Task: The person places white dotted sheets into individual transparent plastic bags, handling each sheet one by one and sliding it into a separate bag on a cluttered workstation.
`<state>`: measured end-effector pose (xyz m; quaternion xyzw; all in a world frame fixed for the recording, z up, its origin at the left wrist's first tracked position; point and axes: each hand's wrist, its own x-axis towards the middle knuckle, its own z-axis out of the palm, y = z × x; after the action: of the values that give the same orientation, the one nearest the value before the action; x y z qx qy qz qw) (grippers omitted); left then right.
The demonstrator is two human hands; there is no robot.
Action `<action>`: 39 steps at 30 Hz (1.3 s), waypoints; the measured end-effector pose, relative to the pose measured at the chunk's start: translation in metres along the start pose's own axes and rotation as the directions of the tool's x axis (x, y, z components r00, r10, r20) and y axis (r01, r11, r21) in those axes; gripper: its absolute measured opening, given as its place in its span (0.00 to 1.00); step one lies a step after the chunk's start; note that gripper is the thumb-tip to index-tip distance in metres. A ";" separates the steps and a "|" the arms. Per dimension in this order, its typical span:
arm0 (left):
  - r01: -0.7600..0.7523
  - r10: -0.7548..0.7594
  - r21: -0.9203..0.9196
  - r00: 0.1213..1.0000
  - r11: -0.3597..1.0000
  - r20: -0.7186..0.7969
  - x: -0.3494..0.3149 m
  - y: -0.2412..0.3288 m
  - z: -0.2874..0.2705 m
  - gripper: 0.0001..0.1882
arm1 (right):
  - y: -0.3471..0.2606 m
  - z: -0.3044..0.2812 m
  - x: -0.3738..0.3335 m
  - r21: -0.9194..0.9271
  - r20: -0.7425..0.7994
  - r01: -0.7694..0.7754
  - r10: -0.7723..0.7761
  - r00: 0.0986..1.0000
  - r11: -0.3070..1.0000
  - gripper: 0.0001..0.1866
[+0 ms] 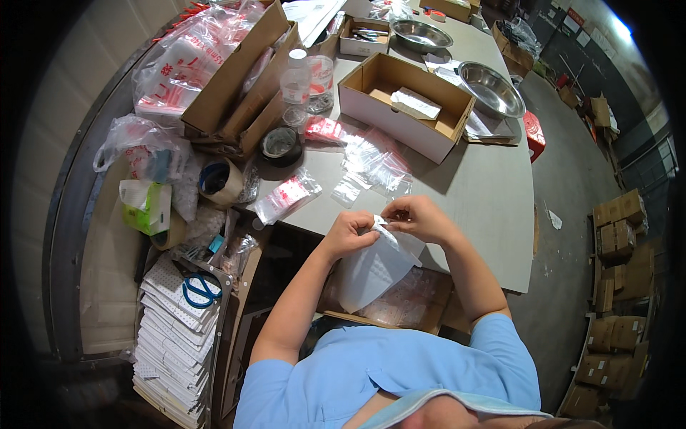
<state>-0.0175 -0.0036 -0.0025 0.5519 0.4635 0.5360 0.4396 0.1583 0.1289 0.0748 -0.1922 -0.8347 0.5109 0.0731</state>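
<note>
Two-handed, pinches a thin white bag (371,268) by its upper edge, with left hand (352,233) and right hand (420,219) close together and fingertips nearly closed on the material, probably to control the edge from both sides. Cannot tell how firmly, nor see any contents. Hangs loosely between blue shirt (411,361) and table (493,214), over an open carton (437,306) of clear plastic packets (396,304). Just beyond, spread across the tabletop, clear zip bags (375,159), likely for easy reach.
</note>
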 end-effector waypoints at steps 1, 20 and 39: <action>0.015 -0.015 0.004 1.000 1.000 -0.006 0.000 0.001 0.000 0.06 | -0.003 0.001 0.000 -0.075 -0.022 0.060 -0.061 0.998 0.995 0.11; -0.105 0.117 0.196 0.992 0.975 -0.054 0.004 0.017 0.008 0.09 | -0.008 0.008 -0.001 -0.303 -0.156 0.155 -0.210 0.965 0.940 0.13; -0.094 0.106 0.179 0.993 0.979 -0.058 0.003 0.021 0.009 0.06 | -0.006 0.010 -0.008 -0.209 -0.103 0.159 -0.184 0.978 0.965 0.23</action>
<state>-0.0077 -0.0040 0.0184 0.5929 0.4953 0.5327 0.3456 0.1615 0.1153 0.0759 -0.1561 -0.8892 0.4039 0.1479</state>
